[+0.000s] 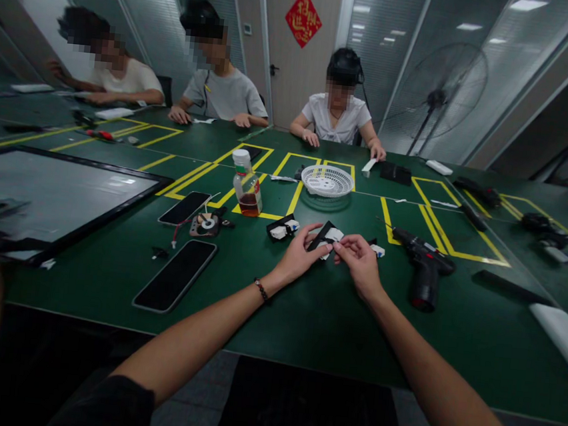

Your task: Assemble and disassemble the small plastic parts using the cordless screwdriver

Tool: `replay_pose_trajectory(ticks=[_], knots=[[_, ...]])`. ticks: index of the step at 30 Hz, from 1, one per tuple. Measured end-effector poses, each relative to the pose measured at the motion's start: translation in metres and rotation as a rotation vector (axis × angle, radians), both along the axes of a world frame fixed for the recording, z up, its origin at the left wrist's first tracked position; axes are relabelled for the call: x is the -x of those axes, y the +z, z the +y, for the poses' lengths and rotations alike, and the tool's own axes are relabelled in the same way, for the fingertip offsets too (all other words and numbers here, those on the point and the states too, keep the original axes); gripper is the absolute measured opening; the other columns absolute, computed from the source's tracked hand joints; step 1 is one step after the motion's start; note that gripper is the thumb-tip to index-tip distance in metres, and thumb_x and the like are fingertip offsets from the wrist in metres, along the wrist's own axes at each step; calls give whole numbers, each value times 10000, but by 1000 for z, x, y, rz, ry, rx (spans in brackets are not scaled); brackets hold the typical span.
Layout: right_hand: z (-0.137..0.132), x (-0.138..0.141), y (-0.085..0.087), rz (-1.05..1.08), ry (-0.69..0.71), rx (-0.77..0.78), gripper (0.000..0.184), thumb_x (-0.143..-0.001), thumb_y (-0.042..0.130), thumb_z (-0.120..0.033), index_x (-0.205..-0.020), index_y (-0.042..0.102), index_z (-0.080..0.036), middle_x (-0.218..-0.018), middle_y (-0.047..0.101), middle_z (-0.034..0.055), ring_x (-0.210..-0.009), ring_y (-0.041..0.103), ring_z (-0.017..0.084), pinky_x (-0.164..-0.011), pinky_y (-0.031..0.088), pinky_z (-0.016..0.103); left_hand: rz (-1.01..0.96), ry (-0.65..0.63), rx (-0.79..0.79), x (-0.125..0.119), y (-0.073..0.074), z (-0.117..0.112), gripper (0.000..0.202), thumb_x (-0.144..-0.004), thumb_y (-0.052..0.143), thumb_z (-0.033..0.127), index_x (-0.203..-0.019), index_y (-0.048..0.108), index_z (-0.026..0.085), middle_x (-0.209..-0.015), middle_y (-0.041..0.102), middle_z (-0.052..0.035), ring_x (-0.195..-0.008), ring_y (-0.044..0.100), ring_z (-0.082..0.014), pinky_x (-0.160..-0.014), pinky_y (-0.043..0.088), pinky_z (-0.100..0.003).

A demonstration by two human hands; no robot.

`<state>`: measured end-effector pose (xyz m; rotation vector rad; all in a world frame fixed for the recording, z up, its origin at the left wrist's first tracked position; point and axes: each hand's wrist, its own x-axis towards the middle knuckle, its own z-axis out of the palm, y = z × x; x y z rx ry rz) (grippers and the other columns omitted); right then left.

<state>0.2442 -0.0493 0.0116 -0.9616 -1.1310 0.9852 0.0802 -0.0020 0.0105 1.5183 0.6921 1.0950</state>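
Both my hands meet over the green table (305, 309) at its middle. My left hand (299, 254) pinches a small black-and-white part (329, 236) between thumb and fingers. My right hand (360, 259) is closed on the same part from the right side. A second small black-and-white part (282, 227) lies just left of my left hand. Another small white piece (378, 250) shows beside my right hand.
A black power drill (424, 270) lies right of my hands. A white round basket (327, 180) and a bottle of brown liquid (246, 193) stand beyond. Two phones (176, 275) and a small opened device (206, 224) lie left, a framed panel (54, 197) farther left. Three people sit opposite.
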Motion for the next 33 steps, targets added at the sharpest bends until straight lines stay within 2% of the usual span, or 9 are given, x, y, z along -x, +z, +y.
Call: replay_pose_trajectory(ticks=[5,11,13,15,19,23,26,30,33], knots=[[0,1,-1,5,2,-4,227,-799,767,-341,-908,606,-224,-782,625,-18,-640,593,129,-601,508,268,-21,-18,96,2,-2,3,633,-808,728,347,-1364,476,181,-1173,690,-120,-1053,664,-236,-951,508,-399],[-1,2,-1,-19,22,28,236,-806,753,-384,-909,622,-217,-775,631,-8,-647,590,140,-596,501,269,-28,-22,323,1,-6,7,556,-795,715,339,-1303,537,199,-974,714,-74,-790,687,-194,-707,571,-332],[-2,2,1,-45,4,31,235,-858,683,-428,-941,628,-215,-793,635,8,-666,598,153,-620,512,287,-104,-34,424,0,-6,7,509,-805,698,334,-1272,552,191,-973,708,-80,-796,693,-193,-721,584,-343],[-3,2,2,-100,-81,5,252,-905,605,-459,-979,622,-219,-803,626,16,-686,597,166,-648,519,304,-200,-71,506,1,-3,8,444,-822,671,333,-1225,569,177,-1016,705,-96,-809,698,-191,-768,592,-363],[-6,2,2,-378,-280,-97,221,-922,584,-406,-1049,606,-226,-866,615,39,-767,586,191,-710,506,324,-350,-136,606,5,6,10,349,-877,576,345,-1155,594,136,-1085,703,-138,-831,688,-180,-807,593,-347],[-6,4,-7,-698,-182,-175,192,-926,563,-294,-1085,642,-220,-963,621,75,-847,588,225,-797,496,375,-424,-126,621,8,14,9,371,-915,487,354,-1177,603,118,-1112,700,-152,-789,660,-161,-808,595,-341],[-4,4,-14,-827,-128,-196,256,-916,558,-243,-1158,641,-229,-988,622,76,-891,589,240,-853,484,405,-429,-121,605,7,16,8,394,-914,492,356,-1214,601,125,-1131,696,-147,-752,641,-146,-763,598,-313],[-1,3,-21,-810,-180,-171,260,-932,523,-233,-1171,622,-205,-969,623,71,-871,594,233,-830,483,397,-437,-143,654,5,11,9,374,-901,532,351,-1179,618,115,-1130,693,-152,-744,639,-140,-718,596,-280],[-1,3,-19,-747,-211,-123,221,-938,524,-262,-1128,614,-193,-951,629,69,-789,589,213,-761,487,372,-442,-141,694,5,5,11,339,-897,551,347,-1131,628,115,-1126,689,-152,-751,643,-138,-724,595,-273]])
